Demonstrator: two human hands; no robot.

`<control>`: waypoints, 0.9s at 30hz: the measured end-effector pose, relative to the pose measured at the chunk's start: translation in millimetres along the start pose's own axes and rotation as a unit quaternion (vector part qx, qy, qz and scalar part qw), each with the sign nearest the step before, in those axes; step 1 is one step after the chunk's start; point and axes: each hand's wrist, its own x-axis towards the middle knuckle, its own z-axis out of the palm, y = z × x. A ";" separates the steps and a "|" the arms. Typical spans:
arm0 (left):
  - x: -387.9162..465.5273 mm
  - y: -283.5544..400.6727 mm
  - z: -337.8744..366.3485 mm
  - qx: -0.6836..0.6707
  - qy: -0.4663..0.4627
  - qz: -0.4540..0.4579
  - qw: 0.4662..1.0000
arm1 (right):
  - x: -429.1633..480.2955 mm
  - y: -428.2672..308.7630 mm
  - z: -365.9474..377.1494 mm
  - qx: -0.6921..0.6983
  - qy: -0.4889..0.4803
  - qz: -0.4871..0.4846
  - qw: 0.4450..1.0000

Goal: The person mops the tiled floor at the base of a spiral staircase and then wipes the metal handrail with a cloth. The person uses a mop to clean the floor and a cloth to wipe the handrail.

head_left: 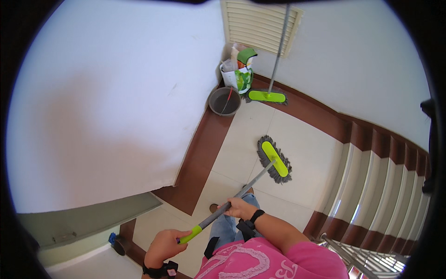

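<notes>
A flat mop with a lime-green plate and grey fringed pad (pixel 275 159) lies with its pad on the pale floor tiles before me. Its grey pole slants down to a green end grip. My left hand (pixel 170 241) is closed on that green grip, thumb along it. Around the grey pole, further towards the pad, is my right hand (pixel 237 208). A second flat mop (pixel 267 96) of the same kind stands with its pad on the brown border tiles, its pole rising past the louvred vent.
A dark bucket (pixel 224 101) and a white-and-green bag of things (pixel 237 75) stand in the wall corner. Steps (pixel 366 181) with brown edges are on the right, with a metal railing (pixel 343 253) below them. A dark container (pixel 120 245) with something blue sits at lower left.
</notes>
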 end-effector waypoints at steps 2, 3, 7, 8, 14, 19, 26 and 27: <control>5.5 4.7 2.2 0.019 -0.009 0.033 0.999 | -8.9 4.9 -13.0 0.007 -0.016 -0.015 1.000; 13.2 8.7 4.9 0.028 -0.010 0.056 0.998 | -11.1 2.0 -19.5 0.026 -0.002 -0.024 0.999; 46.4 38.5 23.7 0.110 -0.030 0.107 0.988 | -18.6 -28.7 -54.9 0.102 0.039 -0.061 0.992; 55.0 50.4 28.7 0.105 -0.030 0.115 0.987 | -20.0 -41.6 -62.7 0.124 0.057 -0.065 0.988; 114.3 126.8 51.3 0.104 -0.043 0.152 0.982 | -43.5 -125.4 -98.3 0.124 0.071 -0.151 0.978; 137.7 118.2 68.3 0.104 -0.070 0.189 0.974 | -42.7 -130.3 -112.4 0.153 0.088 -0.201 0.964; 71.9 67.6 2.9 0.156 -0.073 0.147 0.974 | -8.3 -23.0 -55.1 0.206 0.051 -0.116 0.970; 58.8 63.5 -11.0 0.180 -0.083 0.116 0.973 | -7.3 -5.0 -44.0 0.165 0.044 -0.106 0.980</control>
